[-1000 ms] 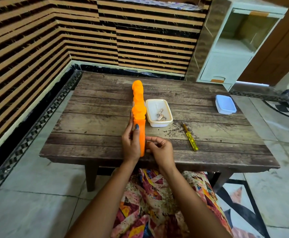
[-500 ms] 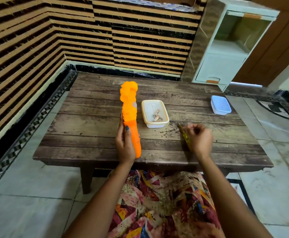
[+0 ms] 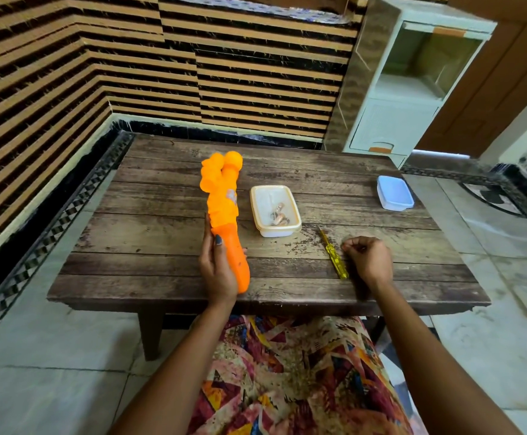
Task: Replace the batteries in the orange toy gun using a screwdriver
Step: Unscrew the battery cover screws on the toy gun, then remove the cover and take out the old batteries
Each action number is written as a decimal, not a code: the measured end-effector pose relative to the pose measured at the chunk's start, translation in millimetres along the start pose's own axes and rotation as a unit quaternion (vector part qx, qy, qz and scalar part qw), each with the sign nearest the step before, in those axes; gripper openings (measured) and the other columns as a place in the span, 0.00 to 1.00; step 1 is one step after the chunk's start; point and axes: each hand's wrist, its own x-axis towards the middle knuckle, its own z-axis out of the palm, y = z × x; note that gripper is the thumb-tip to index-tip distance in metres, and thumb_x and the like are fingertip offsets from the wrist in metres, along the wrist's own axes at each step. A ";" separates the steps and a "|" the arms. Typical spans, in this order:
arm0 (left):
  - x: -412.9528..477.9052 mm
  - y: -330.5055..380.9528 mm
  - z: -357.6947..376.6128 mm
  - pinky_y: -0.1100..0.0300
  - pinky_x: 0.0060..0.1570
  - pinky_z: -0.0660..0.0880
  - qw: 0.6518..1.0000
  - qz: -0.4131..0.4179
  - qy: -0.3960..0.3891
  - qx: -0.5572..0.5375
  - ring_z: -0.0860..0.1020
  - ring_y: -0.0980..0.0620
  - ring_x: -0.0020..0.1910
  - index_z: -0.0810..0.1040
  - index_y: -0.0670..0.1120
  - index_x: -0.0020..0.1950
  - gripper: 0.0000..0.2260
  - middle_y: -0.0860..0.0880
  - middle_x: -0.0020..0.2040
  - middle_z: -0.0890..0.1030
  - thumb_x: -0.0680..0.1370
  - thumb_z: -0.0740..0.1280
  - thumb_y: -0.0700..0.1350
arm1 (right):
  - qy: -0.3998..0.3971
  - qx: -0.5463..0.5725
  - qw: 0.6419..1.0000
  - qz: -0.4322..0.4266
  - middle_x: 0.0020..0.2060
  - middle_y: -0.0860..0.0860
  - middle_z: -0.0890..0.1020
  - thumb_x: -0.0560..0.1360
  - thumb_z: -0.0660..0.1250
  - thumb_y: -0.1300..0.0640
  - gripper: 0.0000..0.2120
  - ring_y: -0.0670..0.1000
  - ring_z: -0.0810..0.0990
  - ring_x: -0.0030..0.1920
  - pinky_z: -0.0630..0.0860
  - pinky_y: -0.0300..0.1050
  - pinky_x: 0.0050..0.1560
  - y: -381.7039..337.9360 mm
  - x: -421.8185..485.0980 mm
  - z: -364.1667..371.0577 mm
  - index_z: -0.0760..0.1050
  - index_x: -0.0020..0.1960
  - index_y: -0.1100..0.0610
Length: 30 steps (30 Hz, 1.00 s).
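Observation:
The orange toy gun [image 3: 224,211] stands on edge along the wooden table [image 3: 162,240], its barrel pointing away from me. My left hand [image 3: 216,268] grips its near end, with the thumb on top. A yellow screwdriver [image 3: 334,254] lies flat on the table to the right. My right hand [image 3: 369,259] rests just right of the screwdriver's handle. Its fingers are curled and the fingertips are close to the handle. I see nothing held in it.
A white open container [image 3: 263,226] with several small brownish pieces stands between the gun and the screwdriver. A pale blue lidded box [image 3: 395,193] sits at the table's far right. A white cabinet [image 3: 397,120] stands behind the table. My patterned lap is below the near edge.
My right hand left the gun's near end and moved right to the screwdriver, and now sits beside it. The left hand kept hold of the gun, which leans slightly more to the left.

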 end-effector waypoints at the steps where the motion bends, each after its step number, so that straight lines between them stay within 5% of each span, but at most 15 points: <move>1: -1.0 1.4 1.2 0.62 0.32 0.77 1.000 0.004 0.001 -0.007 0.80 0.49 0.38 0.64 0.39 0.72 0.34 0.34 0.65 0.72 0.71 0.60 0.58 | -0.004 0.005 1.000 0.001 0.41 0.51 0.84 0.71 0.71 0.60 0.04 0.48 0.80 0.41 0.74 0.39 0.46 0.8 0.5 -0.4 0.83 0.46 0.56; 6: -2.4 3.5 1.1 0.60 0.34 0.78 1.000 0.004 0.011 -0.019 0.77 0.36 0.45 0.64 0.39 0.71 0.35 0.33 0.65 0.72 0.70 0.60 0.59 | -0.024 0.043 0.999 0.010 0.41 0.50 0.83 0.70 0.73 0.61 0.08 0.48 0.80 0.43 0.76 0.45 0.52 4.1 3.0 -0.3 0.82 0.49 0.58; 8: -2.3 3.9 0.4 0.59 0.37 0.79 1.000 0.005 0.021 -0.009 0.77 0.34 0.49 0.68 0.47 0.69 0.29 0.39 0.61 0.76 0.71 0.60 0.59 | -0.035 0.087 0.996 0.013 0.36 0.47 0.80 0.70 0.72 0.65 0.11 0.47 0.77 0.41 0.75 0.41 0.51 3.5 2.4 -2.6 0.80 0.52 0.61; 12: -0.5 6.1 1.2 0.62 0.34 0.78 1.000 -0.001 0.022 -0.018 0.81 0.49 0.38 0.71 0.56 0.58 0.12 0.56 0.48 0.80 0.75 0.57 0.50 | 0.060 0.185 0.981 0.005 0.36 0.47 0.77 0.72 0.65 0.71 0.11 0.47 0.75 0.40 0.72 0.25 0.40 -10.8 -11.4 -5.1 0.77 0.52 0.60; 15: -0.3 8.2 1.0 0.62 0.32 0.77 0.999 -0.015 0.014 -0.036 0.81 0.54 0.32 0.71 0.56 0.56 0.12 0.50 0.48 0.81 0.75 0.55 0.49 | 0.126 0.229 0.963 -0.063 0.45 0.53 0.79 0.73 0.62 0.70 0.11 0.46 0.76 0.43 0.72 0.23 0.40 -39.7 -40.5 4.6 0.77 0.51 0.58; 18: 4.1 8.7 -1.5 0.60 0.35 0.79 0.997 -0.037 0.013 -0.064 0.82 0.53 0.34 0.70 0.50 0.61 0.16 0.42 0.51 0.79 0.75 0.56 0.49 | 0.029 0.240 0.960 -0.143 0.45 0.52 0.80 0.72 0.65 0.69 0.12 0.39 0.77 0.42 0.72 0.26 0.42 -64.8 -74.0 33.0 0.77 0.50 0.54; 22: 6.8 13.7 -1.8 0.66 0.38 0.77 0.996 -0.056 0.026 -0.057 0.82 0.59 0.36 0.67 0.42 0.65 0.13 0.56 0.38 0.84 0.81 0.56 0.39 | -0.178 0.157 0.943 -0.235 0.55 0.47 0.78 0.67 0.73 0.53 0.26 0.40 0.76 0.53 0.73 0.36 0.54 -85.9 -101.7 74.9 0.73 0.63 0.53; 26: 7.3 15.7 -4.8 0.51 0.52 0.75 0.994 -0.090 0.036 -0.048 0.79 0.44 0.48 0.75 0.48 0.53 0.06 0.37 0.50 0.81 0.79 0.61 0.45 | -0.182 0.091 0.949 -0.243 0.59 0.52 0.78 0.62 0.71 0.46 0.36 0.49 0.75 0.58 0.72 0.43 0.59 -94.3 -106.0 92.1 0.70 0.67 0.57; 30: 4.4 15.6 -3.3 0.59 0.47 0.75 0.997 -0.061 0.022 0.048 0.80 0.54 0.45 0.73 0.45 0.56 0.16 0.43 0.51 0.80 0.71 0.72 0.46 | -0.176 0.102 0.950 -0.236 0.55 0.53 0.79 0.61 0.69 0.45 0.35 0.49 0.77 0.54 0.73 0.41 0.55 -93.7 -104.4 92.8 0.72 0.65 0.57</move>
